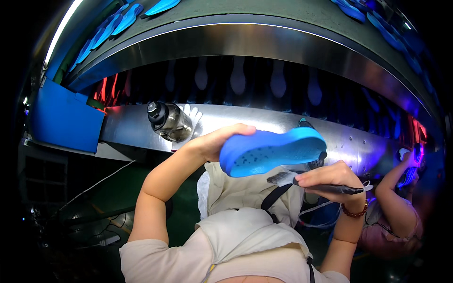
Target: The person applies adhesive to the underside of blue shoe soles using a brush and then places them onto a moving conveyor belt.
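My left hand [226,139] is closed round the heel end of a blue shoe sole [283,150]. The sole is tilted so that its lighter blue face, speckled with dark spots at the heel, shows. Between the fingers of my right hand [334,176] is a flat brush with a dark handle [340,189]. Its pale bristles point left, just below the sole's lower edge; whether they touch it I cannot tell. Partly hidden behind the sole stands a clear container [317,162] with dark spots on it.
A metal ledge [127,127] carries a dark-lidded drink bottle [170,121] and a white glove [192,113]. Above runs a green conveyor belt [226,10] with blue soles [126,20]. On the right, another person's hand [402,166] is near glowing blue soles [407,176].
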Tool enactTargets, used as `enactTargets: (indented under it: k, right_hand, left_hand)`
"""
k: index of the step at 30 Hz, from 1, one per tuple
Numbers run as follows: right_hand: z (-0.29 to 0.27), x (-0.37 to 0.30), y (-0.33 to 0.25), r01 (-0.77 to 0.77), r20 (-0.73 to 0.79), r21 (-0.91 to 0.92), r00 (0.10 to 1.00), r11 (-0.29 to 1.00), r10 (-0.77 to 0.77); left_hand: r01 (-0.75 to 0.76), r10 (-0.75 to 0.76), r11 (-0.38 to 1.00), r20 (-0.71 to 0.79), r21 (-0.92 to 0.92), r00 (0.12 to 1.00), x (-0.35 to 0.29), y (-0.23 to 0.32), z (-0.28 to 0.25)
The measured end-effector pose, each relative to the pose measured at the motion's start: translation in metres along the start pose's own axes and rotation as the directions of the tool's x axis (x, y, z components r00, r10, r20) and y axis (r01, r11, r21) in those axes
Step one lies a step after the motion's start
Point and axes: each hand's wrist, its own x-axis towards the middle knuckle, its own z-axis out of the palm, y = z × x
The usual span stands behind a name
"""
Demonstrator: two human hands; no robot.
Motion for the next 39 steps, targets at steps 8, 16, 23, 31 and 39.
enactTargets:
  k: [8, 16, 23, 31, 39]
  right_hand:
    - [0.015, -0.008, 0.01, -0.05, -0.213, 0.067, 0.975, 0.997, 0.063]
    - [0.04, 0.017, 0.012, -0.147, -0.548, 0.27, 0.789, 0.951, 0.278]
    - [0.062, 0.041, 0.022, 0.019, -0.467, -0.352, 0.863, 0.936, -0.194]
    - [0.031, 0.051, 0.002, 0.019, -0.577, -0.167, 0.809, 0.986, -0.114]
    - [0.037, 0.034, -0.007, 0.032, -0.51, 0.011, 0.86, 0.999, -0.022]
  left_hand:
    - [-0.129, 0.121, 0.991, -0.173, -0.036, 0.978, -0.019, 0.008, -0.004]
    - [-0.349, 0.508, 0.671, 0.062, -0.655, 0.859, 0.054, -0.059, -0.006]
    - [-0.498, 0.479, 0.656, -0.197, -0.568, 0.856, 0.068, -0.069, -0.002]
    - [-0.526, 0.56, 0.577, -0.166, -0.625, 0.812, 0.047, -0.045, 0.021]
    - [-0.607, 0.548, 0.501, -0.317, -0.617, 0.774, 0.032, -0.033, 0.014]
